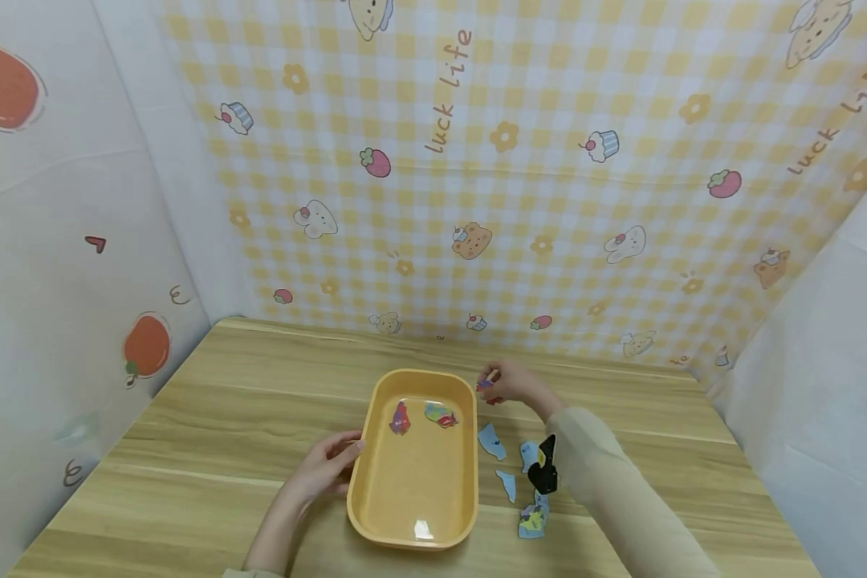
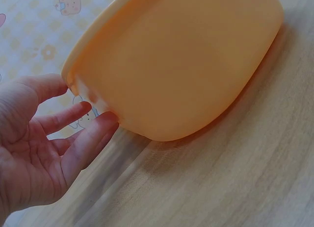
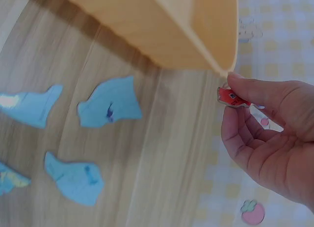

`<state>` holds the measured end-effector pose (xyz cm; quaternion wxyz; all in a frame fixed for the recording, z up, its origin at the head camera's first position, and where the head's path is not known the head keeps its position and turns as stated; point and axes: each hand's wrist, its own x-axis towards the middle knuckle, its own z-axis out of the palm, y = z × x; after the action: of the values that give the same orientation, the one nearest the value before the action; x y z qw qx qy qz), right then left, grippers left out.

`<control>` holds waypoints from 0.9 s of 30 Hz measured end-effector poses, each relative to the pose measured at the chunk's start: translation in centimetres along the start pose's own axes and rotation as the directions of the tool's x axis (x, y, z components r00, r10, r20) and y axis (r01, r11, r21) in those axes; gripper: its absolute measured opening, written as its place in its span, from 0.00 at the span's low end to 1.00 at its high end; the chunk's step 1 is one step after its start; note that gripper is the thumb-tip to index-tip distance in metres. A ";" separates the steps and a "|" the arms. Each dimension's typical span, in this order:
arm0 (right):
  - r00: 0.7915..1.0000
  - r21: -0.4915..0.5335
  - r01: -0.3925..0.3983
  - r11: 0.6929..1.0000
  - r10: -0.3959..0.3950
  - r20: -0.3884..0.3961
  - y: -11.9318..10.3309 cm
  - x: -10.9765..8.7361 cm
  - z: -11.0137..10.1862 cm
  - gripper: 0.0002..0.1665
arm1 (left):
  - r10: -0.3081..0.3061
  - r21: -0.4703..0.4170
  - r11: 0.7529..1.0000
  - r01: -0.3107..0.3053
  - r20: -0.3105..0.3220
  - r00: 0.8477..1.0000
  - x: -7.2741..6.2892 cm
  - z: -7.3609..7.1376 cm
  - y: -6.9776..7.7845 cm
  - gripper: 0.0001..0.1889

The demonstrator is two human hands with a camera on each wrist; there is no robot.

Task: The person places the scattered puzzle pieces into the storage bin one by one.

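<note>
A yellow-orange plastic tray point(image 1: 413, 482) stands on the table, with a red-purple puzzle piece point(image 1: 400, 419) and a green-red piece point(image 1: 441, 415) inside near its far end. My left hand point(image 1: 327, 466) holds the tray's left side; in the left wrist view its thumb is at the rim and its fingers rest against the outer wall. Beyond the tray's far right corner, my right hand point(image 1: 509, 382) pinches a small red puzzle piece point(image 3: 232, 96) between thumb and fingers. Part of that piece is hidden by the thumb.
Several light blue irregular pieces point(image 3: 110, 103) lie right of the tray, with a blue-yellow one point(image 1: 531, 522) nearer me. A black object point(image 1: 544, 467) shows beside the right sleeve point(image 1: 607, 474). Behind the wood-grain table point(image 1: 274, 377) hangs a yellow checked cloth point(image 1: 405, 201).
</note>
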<state>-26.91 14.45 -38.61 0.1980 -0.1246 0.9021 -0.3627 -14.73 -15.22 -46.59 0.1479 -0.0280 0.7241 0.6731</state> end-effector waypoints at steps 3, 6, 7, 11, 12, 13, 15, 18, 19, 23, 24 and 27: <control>1.000 0.000 0.018 1.000 -0.018 -0.008 -0.8 0.4 0.4 0.09 | 0.005 -0.002 1.000 -0.005 -0.001 1.000 0.0 0.0 0.0 0.30; 0.999 0.001 0.036 0.999 -0.036 -0.009 -1.4 0.7 0.8 0.08 | 0.005 -0.002 1.000 -0.005 0.004 1.000 0.0 0.0 0.0 0.31; 0.999 0.003 0.036 0.999 -0.036 -0.007 -1.6 0.8 0.9 0.08 | 0.005 -0.002 1.000 -0.005 0.007 1.000 0.0 0.0 0.0 0.31; 0.999 0.021 0.035 0.999 -0.035 0.015 -2.3 1.2 1.7 0.08 | 0.000 0.000 1.000 0.000 0.011 1.000 -0.1 0.0 0.0 0.31; 0.999 0.010 0.043 0.999 -0.044 0.018 -2.5 1.3 1.9 0.08 | 0.000 0.000 1.000 0.000 0.013 1.000 -0.1 0.0 0.0 0.31; 0.999 0.002 0.049 0.999 -0.049 0.021 -2.6 1.4 2.1 0.08 | 0.000 -0.001 1.000 0.000 0.014 1.000 -0.1 0.0 0.0 0.31; 0.998 -0.017 0.061 0.998 -0.061 0.024 -2.9 1.6 2.6 0.09 | 0.000 -0.001 1.000 0.000 0.015 1.000 -0.1 -0.1 0.0 0.31; 0.998 -0.056 0.065 0.996 -0.063 0.028 -3.3 1.8 3.3 0.08 | -0.006 -0.004 1.000 0.006 0.016 1.000 0.0 0.0 0.0 0.31; 0.998 -0.057 0.055 0.997 -0.053 0.033 -3.5 1.9 3.5 0.08 | -0.007 -0.005 1.000 0.007 0.016 1.000 0.0 0.0 0.0 0.31; 0.997 -0.104 0.046 0.993 -0.040 0.061 -4.0 2.1 4.3 0.08 | -0.011 -0.004 1.000 0.011 0.018 1.000 0.0 -0.1 0.0 0.31; 0.997 -0.123 0.041 0.992 -0.033 0.067 -4.1 2.1 4.5 0.08 | -0.009 -0.001 1.000 0.009 0.021 1.000 0.0 -0.1 -0.1 0.31; 0.995 -0.193 0.027 0.981 -0.008 0.098 -4.3 2.2 5.1 0.08 | -0.004 0.000 1.000 0.004 0.035 0.999 0.0 -0.1 0.0 0.32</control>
<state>-26.23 7.51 -39.48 0.2250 -0.1687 0.9214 -0.2683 -14.71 -15.34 -46.62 0.1616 -0.0177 0.7213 0.6733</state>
